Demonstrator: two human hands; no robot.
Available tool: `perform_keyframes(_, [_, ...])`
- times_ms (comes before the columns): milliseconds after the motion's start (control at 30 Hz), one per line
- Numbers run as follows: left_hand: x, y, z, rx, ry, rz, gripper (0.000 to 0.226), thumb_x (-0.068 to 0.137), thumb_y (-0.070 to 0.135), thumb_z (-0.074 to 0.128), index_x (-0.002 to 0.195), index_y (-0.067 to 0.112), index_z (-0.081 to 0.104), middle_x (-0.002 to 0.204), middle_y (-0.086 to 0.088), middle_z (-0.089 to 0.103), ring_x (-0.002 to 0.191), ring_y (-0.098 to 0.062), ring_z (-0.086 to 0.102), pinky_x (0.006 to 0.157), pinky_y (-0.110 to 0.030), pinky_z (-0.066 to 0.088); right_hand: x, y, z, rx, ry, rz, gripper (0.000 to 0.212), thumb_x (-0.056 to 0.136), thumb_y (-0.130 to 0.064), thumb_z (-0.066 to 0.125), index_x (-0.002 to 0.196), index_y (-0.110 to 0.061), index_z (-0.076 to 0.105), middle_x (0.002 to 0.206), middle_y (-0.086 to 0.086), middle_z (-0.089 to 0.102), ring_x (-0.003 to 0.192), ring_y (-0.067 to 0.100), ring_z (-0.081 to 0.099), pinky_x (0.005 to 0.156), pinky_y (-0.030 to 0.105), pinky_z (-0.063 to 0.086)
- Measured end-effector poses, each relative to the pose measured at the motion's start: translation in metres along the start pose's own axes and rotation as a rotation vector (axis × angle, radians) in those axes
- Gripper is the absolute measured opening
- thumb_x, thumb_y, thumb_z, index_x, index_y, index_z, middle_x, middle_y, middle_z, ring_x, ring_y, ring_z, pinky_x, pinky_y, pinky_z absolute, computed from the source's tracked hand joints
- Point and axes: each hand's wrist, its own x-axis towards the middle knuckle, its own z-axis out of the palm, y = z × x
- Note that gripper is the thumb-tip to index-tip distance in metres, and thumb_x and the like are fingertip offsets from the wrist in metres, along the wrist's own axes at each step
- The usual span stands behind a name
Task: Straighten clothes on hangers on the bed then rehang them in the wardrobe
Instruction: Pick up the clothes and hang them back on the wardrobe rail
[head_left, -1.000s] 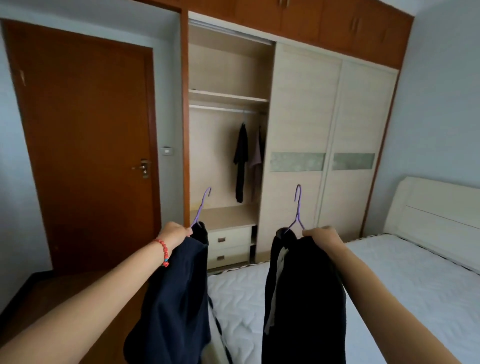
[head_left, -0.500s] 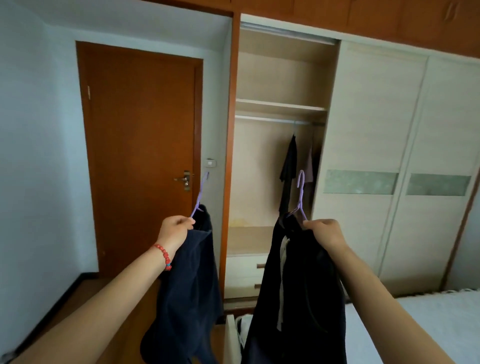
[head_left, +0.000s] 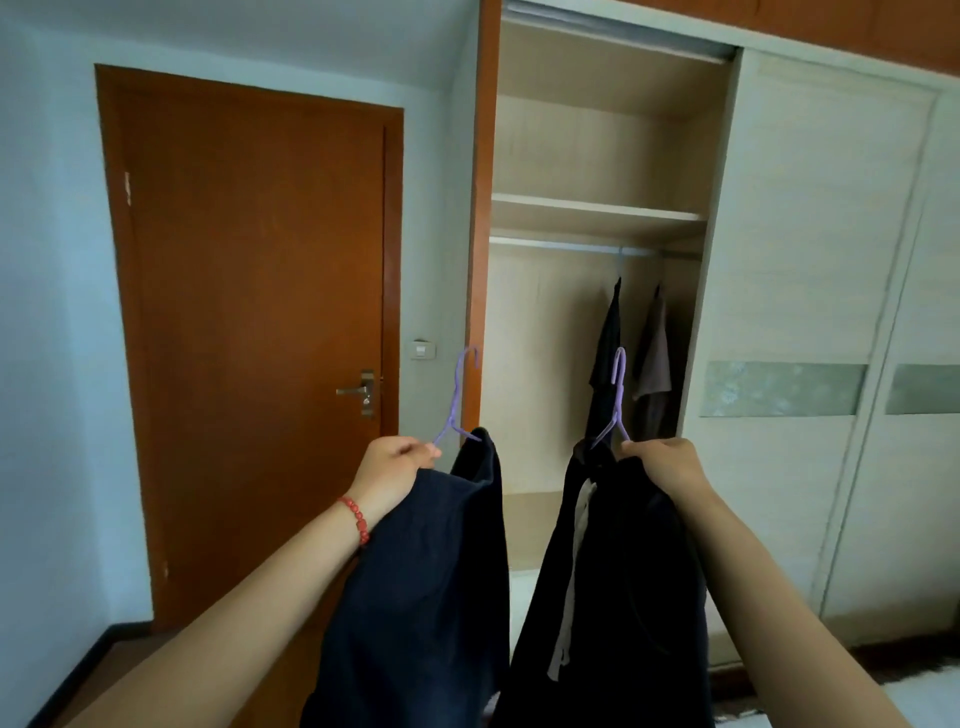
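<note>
— Where did your one view sit?

— On the person's head. I looked forward, level with the open wardrobe (head_left: 597, 218) bay, close enough that both forearms ran up from the bottom edge.

— What filled the sides?

— A brown door (head_left: 249, 322) stood left of centre; the wardrobe's sliding panels ran off the right edge. No second view shared anything.
</note>
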Motion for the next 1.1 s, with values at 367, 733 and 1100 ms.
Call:
perform_keyframes(367, [0.236, -0.022, 0.047, -0.146, -0.133, 0.026, 0.026, 0.09, 0.007, 0.052, 0.066, 0.011, 0.063, 0.058, -0.001, 0.051, 0.052, -0.01, 0.043, 0.037, -0.007, 0.033, 0.15, -0.022, 0.084, -0.03, 0.227, -0.021, 0.026, 0.084, -0.009, 0.058, 0.084, 0.017, 0.062, 0.073, 0.014, 0.047, 0.06, 0.022, 0.043, 0.051, 0.028, 0.033])
perform_keyframes(733, [0.421, -0.037, 0.14, -0.266, -0.194, -0.013, 0.024, 0.088, 0.008, 0.056, 0.065, 0.001, 0.062, 0.059, -0.004, 0.052, 0.058, -0.013, 0.047, 0.05, -0.02, 0.037, 0.313, -0.027, 0.109, -0.065, 0.27, -0.057, 0.024, 0.084, -0.01, 0.061, 0.087, 0.013, 0.066, 0.076, 0.017, 0.053, 0.058, 0.023, 0.049, 0.049, 0.024, 0.039])
perform_keyframes(1100, [0.586, -0.033, 0.222, -0.502, -0.235, -0.114, 0.016, 0.085, 0.005, 0.058, 0.069, 0.006, 0.061, 0.066, -0.008, 0.056, 0.066, -0.022, 0.053, 0.056, -0.024, 0.041, 0.47, -0.04, 0.135, -0.018, 0.271, -0.026, 0.035, 0.087, -0.011, 0.059, 0.097, 0.022, 0.059, 0.073, 0.019, 0.055, 0.058, 0.024, 0.053, 0.048, 0.019, 0.045])
